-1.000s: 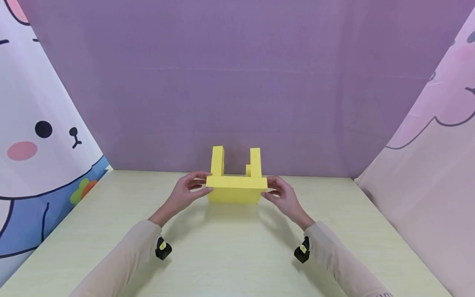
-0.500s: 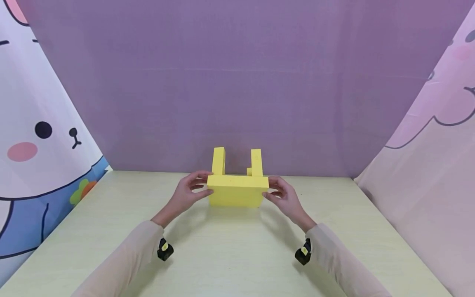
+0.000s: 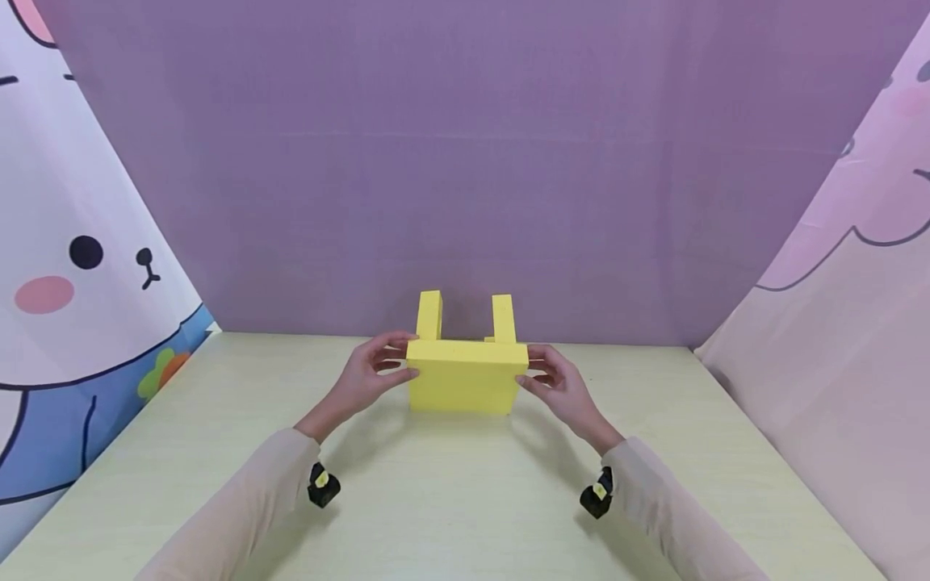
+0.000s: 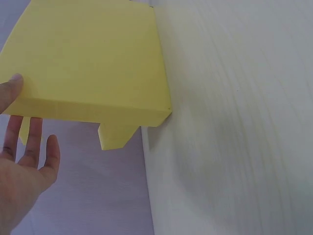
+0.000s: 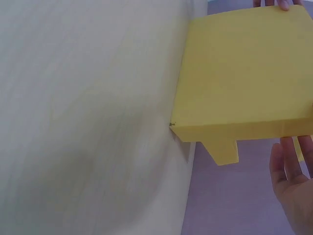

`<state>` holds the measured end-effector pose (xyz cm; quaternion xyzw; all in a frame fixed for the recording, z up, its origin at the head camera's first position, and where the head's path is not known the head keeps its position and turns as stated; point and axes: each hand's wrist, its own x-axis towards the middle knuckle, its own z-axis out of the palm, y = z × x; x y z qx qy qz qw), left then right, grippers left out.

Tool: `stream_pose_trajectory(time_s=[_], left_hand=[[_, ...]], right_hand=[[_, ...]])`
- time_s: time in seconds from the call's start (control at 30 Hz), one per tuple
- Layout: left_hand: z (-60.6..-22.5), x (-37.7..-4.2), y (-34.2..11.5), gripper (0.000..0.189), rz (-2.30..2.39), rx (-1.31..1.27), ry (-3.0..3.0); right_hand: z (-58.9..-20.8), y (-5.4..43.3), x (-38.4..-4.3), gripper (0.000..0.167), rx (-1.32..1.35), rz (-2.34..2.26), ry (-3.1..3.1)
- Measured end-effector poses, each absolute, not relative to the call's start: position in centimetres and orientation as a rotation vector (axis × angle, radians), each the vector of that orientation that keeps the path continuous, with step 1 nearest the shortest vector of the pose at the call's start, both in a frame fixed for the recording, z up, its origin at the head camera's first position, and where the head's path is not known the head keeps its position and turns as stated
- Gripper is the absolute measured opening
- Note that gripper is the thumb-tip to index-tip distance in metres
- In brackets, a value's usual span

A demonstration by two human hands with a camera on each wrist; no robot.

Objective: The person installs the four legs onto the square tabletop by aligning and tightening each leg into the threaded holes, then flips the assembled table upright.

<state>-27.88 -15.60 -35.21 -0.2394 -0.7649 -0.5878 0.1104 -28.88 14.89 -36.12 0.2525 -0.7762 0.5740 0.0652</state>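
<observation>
A yellow stool-like piece (image 3: 465, 379) stands on its edge at the far side of the table, its broad flat face turned towards me. Two block legs stick out behind it, the left leg (image 3: 429, 315) and the right leg (image 3: 504, 318). My left hand (image 3: 363, 371) pinches its left side near the upper corner, thumb on the face and fingers behind. On the opposite side my right hand (image 3: 563, 387) grips it the same way. In the left wrist view a lower corner meets the table, with a stubby leg (image 4: 115, 136) showing underneath.
The pale wooden table (image 3: 465, 500) runs back to a purple cloth wall (image 3: 465, 161). Printed cartoon curtains flank it, the left curtain (image 3: 109, 323) and the right curtain (image 3: 835, 363). A small black camera hangs at each wrist.
Held by both hands, the yellow piece has tilted more upright: its front face shows taller and its lower edge has come nearer to me. Both hands have shifted very slightly right.
</observation>
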Motion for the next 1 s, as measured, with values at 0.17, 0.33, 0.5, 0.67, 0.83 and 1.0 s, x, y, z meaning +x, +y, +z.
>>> stream_pose_trajectory(time_s=[0.17,0.33,0.5,0.67,0.83,1.0], left_hand=[[-36.3,-29.0,-16.0,0.048,-1.756,-0.713,-2.235],[-36.9,-29.5,-16.4,0.047,-1.775,-0.706,-2.253],[-36.9,-29.6,-16.6,0.049,-1.826,-0.722,-2.253],[-36.8,-29.5,-16.7,0.049,-1.844,-0.704,-2.271],[-36.6,-29.5,-16.6,0.049,-1.848,-0.686,-2.29],[-36.6,-29.5,-16.6,0.049,-1.866,-0.686,-2.3]], right_hand=[[-36.0,14.9,-28.8,0.036,0.766,1.729,-2.349],[-35.9,14.8,-28.6,0.037,0.78,1.724,-2.356],[-35.9,14.9,-28.6,0.038,0.788,1.711,-2.369],[-35.7,14.8,-28.4,0.038,0.799,1.726,-2.37],[-35.6,14.8,-28.2,0.038,0.794,1.707,-2.393],[-37.0,15.4,-29.5,0.038,0.796,1.723,-2.392]])
